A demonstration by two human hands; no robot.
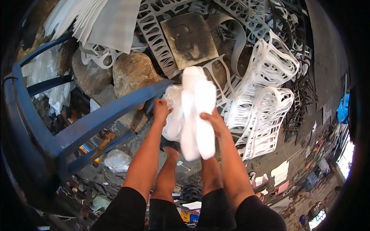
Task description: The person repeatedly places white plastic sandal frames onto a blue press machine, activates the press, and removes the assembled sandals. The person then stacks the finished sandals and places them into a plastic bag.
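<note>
In the middle of the head view, my right hand (214, 121) is closed round the right side of a bundle of white shoe insoles (205, 115). The insoles stand lengthwise, overexposed and slightly blurred. Against their left side lies a crumpled clear plastic bag (173, 115) with white showing through it. My left hand (161, 110) is closed at the bag's upper left edge, its fingertips pinched on the film. Whether the lower insoles are inside the bag, I cannot tell.
A blue metal frame (111, 112) juts in from the left beside large stones (135, 73). Beyond the insoles lies a stained square board (189, 40). Stacked white cut-out sheets (266, 115) fill the right, and white sheets (115, 23) hang at upper left. Scraps litter the floor.
</note>
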